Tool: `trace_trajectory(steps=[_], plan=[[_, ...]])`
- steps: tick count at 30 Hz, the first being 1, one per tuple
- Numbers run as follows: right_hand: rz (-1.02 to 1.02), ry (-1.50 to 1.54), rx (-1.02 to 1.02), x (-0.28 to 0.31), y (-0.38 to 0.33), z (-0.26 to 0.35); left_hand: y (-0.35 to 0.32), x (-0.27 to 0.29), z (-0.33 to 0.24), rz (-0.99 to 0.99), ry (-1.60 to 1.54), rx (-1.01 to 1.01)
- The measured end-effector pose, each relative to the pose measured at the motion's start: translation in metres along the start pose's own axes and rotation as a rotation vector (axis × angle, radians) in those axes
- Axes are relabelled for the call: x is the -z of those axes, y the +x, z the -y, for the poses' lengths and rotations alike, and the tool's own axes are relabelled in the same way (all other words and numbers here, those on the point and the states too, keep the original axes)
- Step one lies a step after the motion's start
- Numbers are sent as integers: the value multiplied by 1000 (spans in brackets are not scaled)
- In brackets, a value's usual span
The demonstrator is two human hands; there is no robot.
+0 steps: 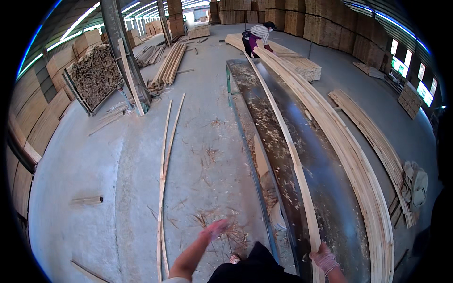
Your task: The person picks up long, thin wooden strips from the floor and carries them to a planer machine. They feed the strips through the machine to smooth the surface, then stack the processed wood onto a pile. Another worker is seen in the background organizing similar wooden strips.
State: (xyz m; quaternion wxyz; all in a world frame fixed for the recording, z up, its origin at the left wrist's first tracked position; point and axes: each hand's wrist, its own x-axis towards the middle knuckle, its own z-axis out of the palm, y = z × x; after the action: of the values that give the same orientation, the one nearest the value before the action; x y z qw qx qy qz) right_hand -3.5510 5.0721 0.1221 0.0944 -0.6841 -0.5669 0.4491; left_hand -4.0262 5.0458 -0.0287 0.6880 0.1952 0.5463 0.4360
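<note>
strip (304, 198) lies lengthwise on the metal table (325, 165), left of the stacked boards (347, 141); your right hand (323, 258) grips its near end. your left hand (216, 229) hovers, blurred: can't tell finger spread.

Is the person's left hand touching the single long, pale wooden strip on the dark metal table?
Apart: the head view plainly shows floor and dark tabletop between the left hand and the strip.

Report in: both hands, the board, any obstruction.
Right hand gripping wooden board. Left hand open, empty. Board runs along table. Stacked boards alongside, co-worker near far end.
</note>
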Motion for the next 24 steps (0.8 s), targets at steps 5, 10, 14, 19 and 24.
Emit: trace_trajectory(steps=[5,10,14,19,24], plan=[[12,-7,91,-54,77,99,131,-131,-127,377,-134,53],[41,330,210,-81,186,188,202,-128,-204,1039,1300,-1030],[139,249,44,-80,271,337,277,-72,-255,1056,660,-211],[127,386,127,-88,404,449,355,-4,-329,1065,561,-157],[187,162,30,-91,491,588,446,79,-403,1059,546,-132]])
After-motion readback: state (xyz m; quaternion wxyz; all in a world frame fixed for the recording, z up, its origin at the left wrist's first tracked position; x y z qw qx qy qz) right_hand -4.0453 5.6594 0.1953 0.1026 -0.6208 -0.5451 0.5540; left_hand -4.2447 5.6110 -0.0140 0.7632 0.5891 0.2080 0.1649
